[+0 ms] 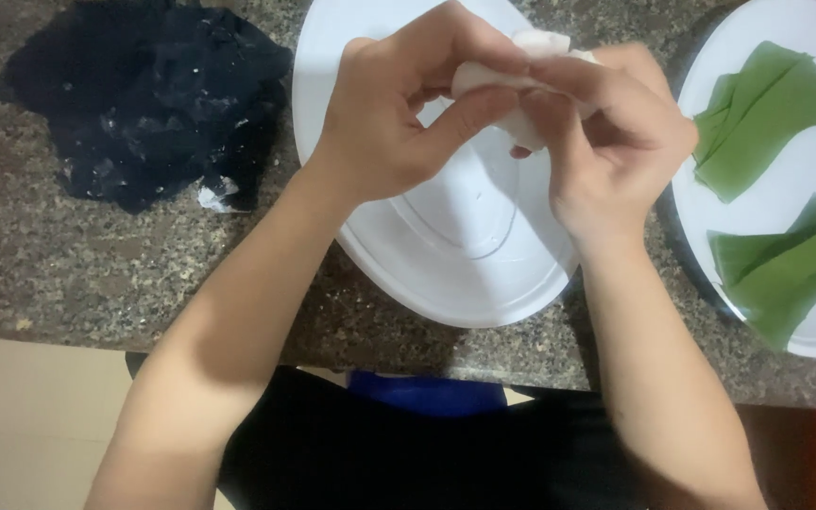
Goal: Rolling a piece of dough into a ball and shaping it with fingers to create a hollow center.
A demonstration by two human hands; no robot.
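Note:
Both my hands are raised over a large white plate point(465, 255) on the speckled granite counter. My left hand point(399, 113) and my right hand point(616, 142) together pinch a small white piece of soft dough or wrapper point(535, 47), folded between the fingertips. Most of this white piece is hidden by my fingers. To the right, a second white plate point(805, 170) holds several flat green leaf strips point(776, 123), with more green strips point(795, 264) lower on it.
A crumpled black plastic bag point(144, 94) lies on the counter point(49, 264) at the left, with a small white scrap point(214, 196) at its edge. The counter's front edge runs just below the plates, near my body.

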